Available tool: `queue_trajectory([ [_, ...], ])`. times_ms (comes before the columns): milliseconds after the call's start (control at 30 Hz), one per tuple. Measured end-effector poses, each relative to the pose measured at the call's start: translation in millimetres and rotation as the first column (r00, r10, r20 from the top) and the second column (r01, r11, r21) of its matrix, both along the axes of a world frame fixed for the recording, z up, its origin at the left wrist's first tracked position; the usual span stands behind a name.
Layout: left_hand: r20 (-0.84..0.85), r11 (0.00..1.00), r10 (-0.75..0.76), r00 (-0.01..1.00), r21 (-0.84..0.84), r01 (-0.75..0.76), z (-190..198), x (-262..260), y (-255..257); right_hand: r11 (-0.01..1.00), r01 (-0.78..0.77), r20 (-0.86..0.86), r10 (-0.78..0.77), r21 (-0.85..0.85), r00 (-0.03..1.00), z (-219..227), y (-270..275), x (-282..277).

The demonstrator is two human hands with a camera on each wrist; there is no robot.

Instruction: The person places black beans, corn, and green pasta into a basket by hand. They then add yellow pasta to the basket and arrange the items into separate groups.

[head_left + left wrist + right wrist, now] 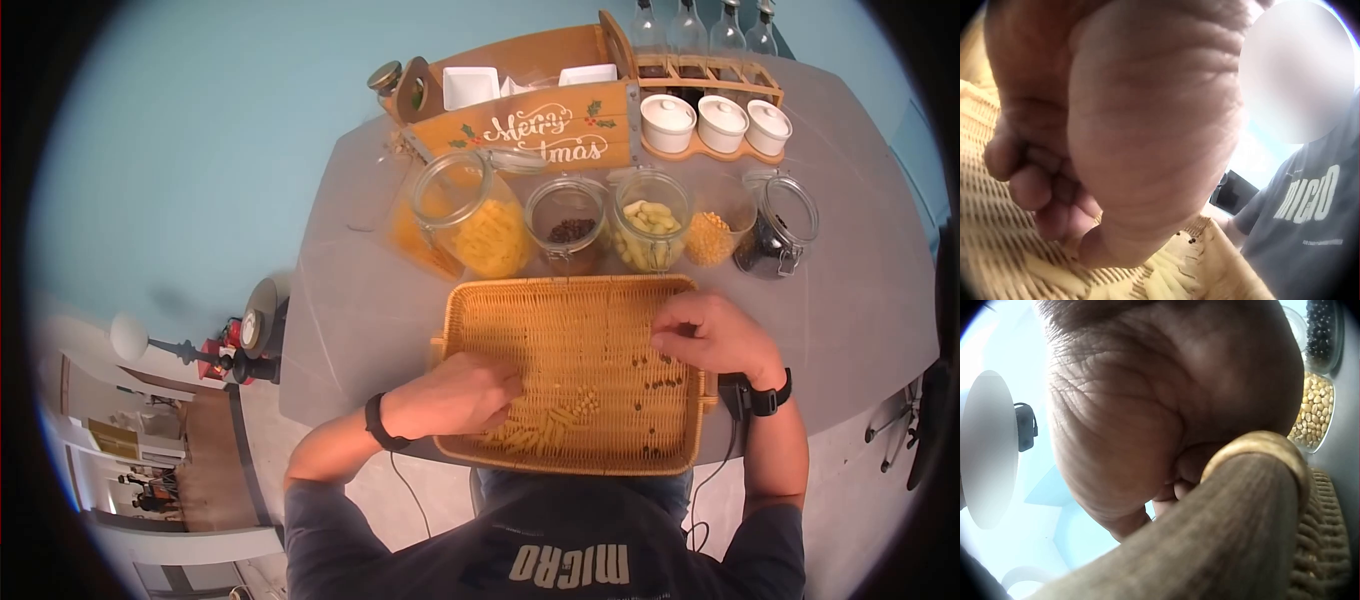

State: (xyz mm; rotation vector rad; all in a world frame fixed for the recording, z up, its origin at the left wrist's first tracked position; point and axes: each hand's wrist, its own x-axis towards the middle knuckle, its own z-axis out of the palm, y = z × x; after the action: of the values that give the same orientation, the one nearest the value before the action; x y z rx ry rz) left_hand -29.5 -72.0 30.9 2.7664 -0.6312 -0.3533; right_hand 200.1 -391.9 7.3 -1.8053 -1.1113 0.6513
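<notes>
A shallow wicker basket (575, 345) lies before the person. My left hand (455, 392) hangs over its left side with bent fingers, close above pale yellow pasta tubes (540, 432); in the left wrist view the fingers (1029, 187) curl in beside the thumb. My right hand (715, 332) is at the right rim, thumb and index finger drawn together above a few dark beans (662, 384). Its fingertips are mostly hidden behind the basket handle (1210, 531) in the right wrist view. I cannot tell whether either hand pinches a small piece. Small pale kernels (588, 402) lie right of the pasta.
Behind the basket stand a pasta jar (490, 235), a jar of dark red beans (570, 230), a jar of pale pods (650, 220), a container of corn kernels (708, 240) and a jar of black beans (775, 235). Farther back are a wooden crate (530, 130) and white lidded pots (720, 122).
</notes>
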Motion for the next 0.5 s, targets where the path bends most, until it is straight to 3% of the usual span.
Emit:
queue_trajectory([
  [67,0.066,0.999,0.047,0.997,0.01,-0.048,26,8,3,0.999,-0.006,0.027,0.005,0.041,1.0,-3,0,0],
  [133,0.272,0.992,0.128,0.954,-0.027,-0.126,58,19,10,0.998,-0.015,0.043,0.012,0.058,0.999,-5,1,1],
  [233,0.556,0.968,0.231,0.798,-0.044,-0.249,105,34,24,0.999,-0.021,0.052,0.019,0.048,0.998,-4,0,1],
  [333,0.582,0.908,0.344,0.737,-0.005,-0.419,135,59,50,0.998,-0.026,0.069,0.022,0.052,0.997,-3,0,0],
  [433,0.709,0.888,0.352,0.611,-0.048,-0.457,139,76,56,0.997,-0.024,0.076,0.018,0.068,0.997,-4,0,1],
  [500,0.711,0.892,0.358,0.605,-0.069,-0.447,137,70,56,0.997,-0.022,0.071,0.017,0.073,0.997,-7,-1,1],
])
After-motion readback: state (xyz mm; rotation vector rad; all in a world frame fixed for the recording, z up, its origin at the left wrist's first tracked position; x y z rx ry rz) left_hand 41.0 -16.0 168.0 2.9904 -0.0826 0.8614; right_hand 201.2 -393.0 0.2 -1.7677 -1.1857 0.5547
